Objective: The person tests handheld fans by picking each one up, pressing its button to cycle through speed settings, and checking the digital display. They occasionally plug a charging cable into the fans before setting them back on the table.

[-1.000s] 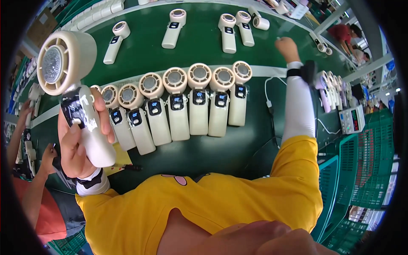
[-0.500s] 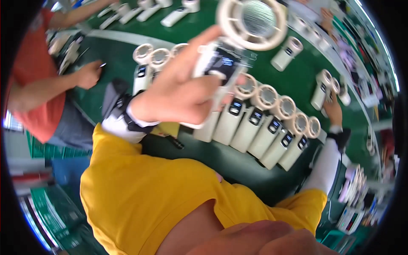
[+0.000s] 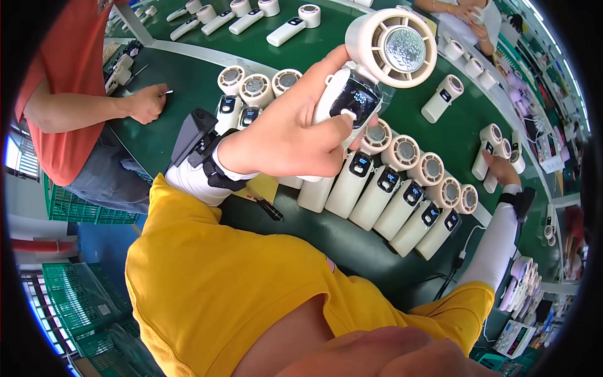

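My left hand [image 3: 282, 138] grips a cream handheld fan [image 3: 402, 50] by its handle, with the round head up and the dark display lit. Its thumb rests on the pale button below the display. Away to the right, my right hand [image 3: 502, 169] has its fingers around the handle of another handheld fan [image 3: 480, 162] in a small cluster. Under my left hand stands a slanted row of similar fans [image 3: 394, 207], several with lit displays. More fans [image 3: 256, 89] sit to the left of it, partly hidden by my left hand and wrist.
Beyond the row runs a green belt [image 3: 342, 38] carrying spaced fans [image 3: 287, 31]. At left a co-worker's hand [image 3: 149, 103] holds a small thin thing. Another person's hands [image 3: 474, 19] are at top right. A dark pen-like tool [image 3: 270, 209] and cables [image 3: 463, 248] lie nearby.
The view has shifted, so most things appear lower and farther right. My left hand still grips its fan, now held steadier, with the display sharper. My right hand stays at the right-hand cluster.
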`<state>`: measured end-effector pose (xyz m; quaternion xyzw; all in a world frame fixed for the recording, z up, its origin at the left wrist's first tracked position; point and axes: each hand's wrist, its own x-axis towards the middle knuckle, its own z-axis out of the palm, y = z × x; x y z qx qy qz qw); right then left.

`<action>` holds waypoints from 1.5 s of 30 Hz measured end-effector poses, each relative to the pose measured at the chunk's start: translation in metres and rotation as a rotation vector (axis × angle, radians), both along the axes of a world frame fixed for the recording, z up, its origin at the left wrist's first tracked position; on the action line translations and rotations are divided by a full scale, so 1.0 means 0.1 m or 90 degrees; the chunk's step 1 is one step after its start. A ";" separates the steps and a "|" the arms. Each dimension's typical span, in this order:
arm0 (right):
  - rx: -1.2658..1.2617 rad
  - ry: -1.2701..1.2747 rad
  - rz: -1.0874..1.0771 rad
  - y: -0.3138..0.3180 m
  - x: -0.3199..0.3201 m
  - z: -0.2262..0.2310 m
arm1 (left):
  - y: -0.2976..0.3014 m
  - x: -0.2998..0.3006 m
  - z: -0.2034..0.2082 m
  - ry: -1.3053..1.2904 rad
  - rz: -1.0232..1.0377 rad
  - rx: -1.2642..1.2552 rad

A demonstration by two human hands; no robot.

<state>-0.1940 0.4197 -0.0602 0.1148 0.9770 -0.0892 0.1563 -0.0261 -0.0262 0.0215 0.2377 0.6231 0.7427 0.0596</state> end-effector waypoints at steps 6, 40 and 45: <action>0.036 0.054 -0.004 0.14 -0.15 -0.14 | 0.09 0.03 -0.02 0.027 0.010 -0.037; -0.745 0.897 -0.174 -0.84 2.25 1.43 | -0.73 0.65 -0.22 -0.061 0.065 0.047; -0.749 0.940 -0.159 -1.06 2.51 1.42 | -0.88 0.78 -0.31 -0.093 0.068 0.123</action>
